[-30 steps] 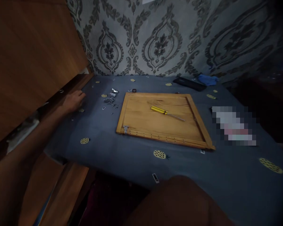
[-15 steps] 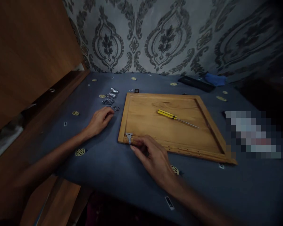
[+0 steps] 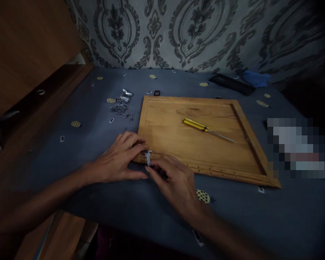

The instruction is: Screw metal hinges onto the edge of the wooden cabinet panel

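A wooden panel with a raised frame [image 3: 168, 139] lies flat on the patterned cloth. At its near left corner sits a small T-shaped metal hinge [image 3: 148, 157]. The thumb and forefinger of my right hand [image 3: 176, 184] pinch the hinge's near end against the frame edge. My left hand [image 3: 119, 159] is at the same corner, thumb and fingers apart, its fingertips beside the hinge's upper end; whether a small screw sits among them I cannot see. Across the panel lies a screwdriver [image 3: 196, 124] with a yellow and black handle.
Several metal hinge parts [image 3: 123, 97] and loose screws [image 3: 128, 116] lie left of the panel. At the back right are a long black case [image 3: 231, 85] and a blue cloth [image 3: 257, 78]. A blurred-out item [image 3: 298, 148] lies at right; a wooden cabinet [image 3: 29, 47] stands at left.
My left hand has moved from beside the loose screws toward me and right, to the panel's corner. My right hand keeps its pinch on the hinge. The view has shifted slightly.
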Motion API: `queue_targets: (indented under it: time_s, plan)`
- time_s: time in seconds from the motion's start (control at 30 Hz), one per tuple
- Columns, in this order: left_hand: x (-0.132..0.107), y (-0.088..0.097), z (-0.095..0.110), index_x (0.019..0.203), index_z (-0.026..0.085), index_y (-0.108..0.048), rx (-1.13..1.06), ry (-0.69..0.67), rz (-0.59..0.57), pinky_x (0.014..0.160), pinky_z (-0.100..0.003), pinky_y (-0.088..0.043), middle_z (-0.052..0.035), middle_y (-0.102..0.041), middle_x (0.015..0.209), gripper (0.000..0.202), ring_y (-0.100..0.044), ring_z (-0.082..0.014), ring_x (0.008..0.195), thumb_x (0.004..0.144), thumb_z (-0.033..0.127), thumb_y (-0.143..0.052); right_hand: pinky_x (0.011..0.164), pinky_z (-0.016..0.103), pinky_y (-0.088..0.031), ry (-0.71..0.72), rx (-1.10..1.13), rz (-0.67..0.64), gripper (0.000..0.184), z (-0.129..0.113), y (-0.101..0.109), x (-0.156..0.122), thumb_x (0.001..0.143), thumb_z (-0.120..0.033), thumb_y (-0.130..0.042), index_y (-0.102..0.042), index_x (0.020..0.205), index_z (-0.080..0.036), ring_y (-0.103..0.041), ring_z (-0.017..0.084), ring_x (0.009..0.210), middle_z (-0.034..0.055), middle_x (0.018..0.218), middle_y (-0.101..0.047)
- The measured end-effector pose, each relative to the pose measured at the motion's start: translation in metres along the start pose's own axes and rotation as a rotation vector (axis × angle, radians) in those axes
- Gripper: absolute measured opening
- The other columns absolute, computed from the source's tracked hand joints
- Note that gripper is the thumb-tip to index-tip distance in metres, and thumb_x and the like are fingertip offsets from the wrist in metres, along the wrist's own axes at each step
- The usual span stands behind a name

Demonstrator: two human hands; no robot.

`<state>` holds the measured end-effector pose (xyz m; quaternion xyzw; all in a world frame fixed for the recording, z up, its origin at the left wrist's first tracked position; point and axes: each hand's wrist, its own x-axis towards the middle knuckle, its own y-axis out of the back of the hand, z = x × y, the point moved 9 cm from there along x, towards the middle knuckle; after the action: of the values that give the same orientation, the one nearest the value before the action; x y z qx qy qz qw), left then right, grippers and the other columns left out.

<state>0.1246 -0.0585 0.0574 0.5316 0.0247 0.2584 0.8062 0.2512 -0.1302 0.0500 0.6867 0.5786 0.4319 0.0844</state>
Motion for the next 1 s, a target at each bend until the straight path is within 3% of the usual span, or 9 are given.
queue_targets:
  time_s: [0.17,0.37,0.6,0.8,1.0]
  plan:
    - [-0.003,0.003,0.007,0.135,0.027,-0.068,-0.015,0.0,0.041,0.106,-0.048,-0.053,-0.011,-0.067,0.131,0.05,-0.058,-0.0315,0.123,0.099,0.061,-0.078,0.074,0.03,-0.061,0.056,0.124,0.022,0.018,-0.007,0.001,-0.002,0.107,-0.019,-0.066,-0.076,0.093,-0.022,-0.079,0.018,0.079,0.0026,0.086,-0.081]
    - [-0.007,0.01,0.019,0.135,0.023,-0.063,-0.013,-0.022,0.044,0.101,-0.044,-0.052,-0.0102,-0.068,0.126,0.046,-0.059,-0.0278,0.118,0.105,0.057,-0.07,0.067,0.027,-0.06,0.078,0.195,-0.005,0.021,-0.016,-0.001,-0.005,0.109,-0.018,-0.063,-0.078,0.094,-0.021,-0.076,0.016,0.071,0.0016,0.081,-0.081]
    - [-0.009,0.007,0.016,0.133,0.019,-0.065,-0.032,-0.006,-0.027,0.099,-0.042,-0.05,-0.0099,-0.069,0.124,0.043,-0.059,-0.0271,0.116,0.105,0.049,-0.074,0.064,0.026,-0.057,0.071,0.21,-0.022,0.028,-0.016,-0.004,-0.005,0.11,-0.02,-0.062,-0.075,0.085,-0.02,-0.075,0.015,0.068,0.0026,0.079,-0.08]
    - [-0.009,0.007,0.016,0.131,0.017,-0.065,-0.084,0.002,0.006,0.1,-0.039,-0.051,-0.0102,-0.068,0.124,0.039,-0.058,-0.0251,0.115,0.106,0.046,-0.072,0.064,0.026,-0.057,0.076,0.228,-0.039,0.028,-0.016,-0.004,-0.004,0.112,-0.019,-0.059,-0.074,0.088,-0.019,-0.074,0.014,0.068,0.0017,0.078,-0.079]
    - [-0.01,0.001,0.01,0.13,0.02,-0.069,-0.148,0.1,-0.027,0.101,-0.04,-0.054,-0.0095,-0.067,0.126,0.036,-0.06,-0.027,0.118,0.103,0.043,-0.077,0.064,0.026,-0.055,0.065,0.218,-0.064,0.036,-0.019,-0.005,-0.004,0.114,-0.02,-0.055,-0.072,0.083,-0.018,-0.07,0.013,0.067,0.0013,0.075,-0.076]
